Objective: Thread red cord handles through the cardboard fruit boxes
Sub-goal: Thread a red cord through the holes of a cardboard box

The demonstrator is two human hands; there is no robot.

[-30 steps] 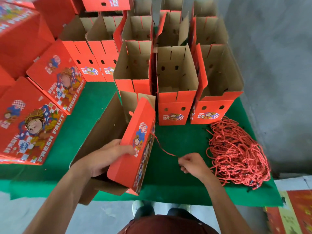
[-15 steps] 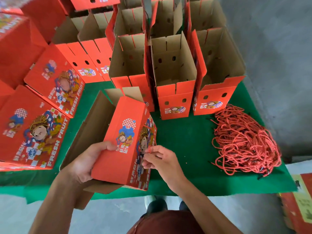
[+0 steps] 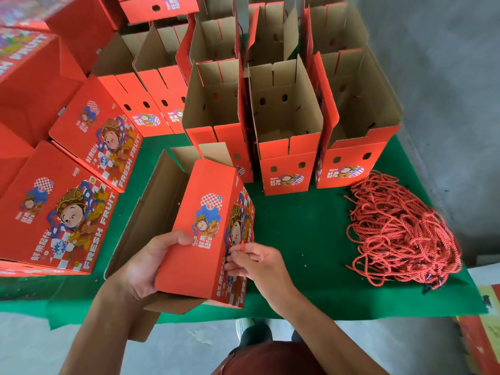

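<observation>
1. Left hand [image 3: 147, 262] still grips tilted fruit box [image 3: 201, 236] over green table [image 3: 297, 239]
2. Right hand [image 3: 255, 262], now against box side, pinches red cord [image 3: 243, 245]
3. Cord pile [image 3: 400, 234] unmoved, right

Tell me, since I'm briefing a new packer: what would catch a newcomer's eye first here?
The tangled heap of red twisted cords on the green cloth's right side. Then the red printed cardboard fruit box at front centre, gripped by the left hand while the right hand pinches a red cord end at its side.
</observation>
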